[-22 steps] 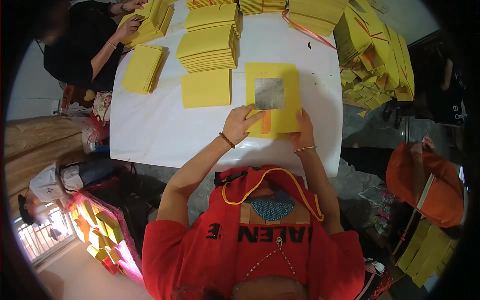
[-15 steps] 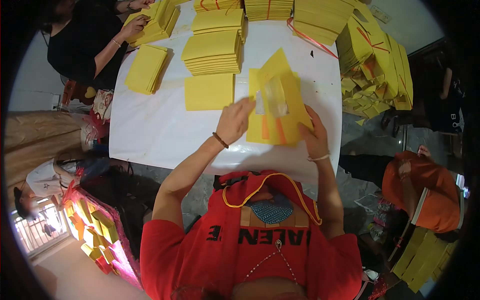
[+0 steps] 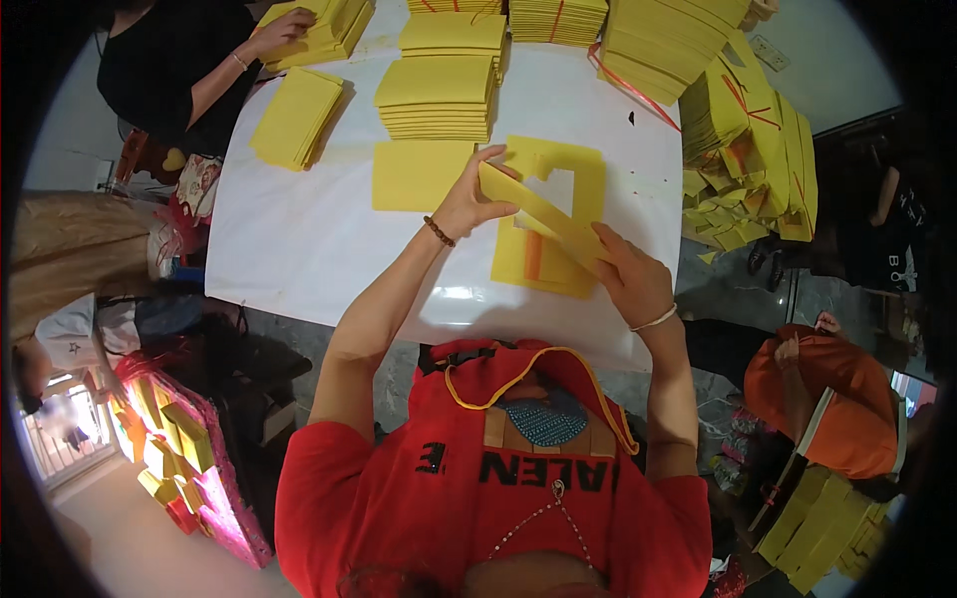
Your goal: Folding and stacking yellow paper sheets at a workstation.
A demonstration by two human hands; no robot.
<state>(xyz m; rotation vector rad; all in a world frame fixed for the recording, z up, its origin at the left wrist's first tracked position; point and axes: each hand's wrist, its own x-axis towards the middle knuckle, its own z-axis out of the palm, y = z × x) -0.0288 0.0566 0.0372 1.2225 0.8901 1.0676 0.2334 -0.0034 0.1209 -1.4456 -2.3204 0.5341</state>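
Between my two hands a yellow paper sheet (image 3: 543, 214) is raised and tilted, so only a narrow slanting band of it shows. My left hand (image 3: 474, 201) grips its upper left end between thumb and fingers. At the lower right end my right hand (image 3: 638, 284) pinches it. Right below lies yellow paper (image 3: 583, 162) with a pale silvery patch and an orange strip, partly covered by the raised sheet. Close to my left hand, a flat yellow piece of paper (image 3: 419, 176) lies in front of a stack of folded yellow paper (image 3: 434, 110).
More yellow stacks, some tied with red string (image 3: 558, 20), stand along the white table's (image 3: 329, 229) far side. At the far left another person's hand (image 3: 284, 30) rests on a stack. Yellow bundles (image 3: 748, 110) fill the right side. A person in orange (image 3: 837, 399) is at right.
The sheet in my hands has tipped from nearly upright to a slanting band. My left hand has moved up onto its end; my right hand now pinches the other end. The view has shifted slightly.
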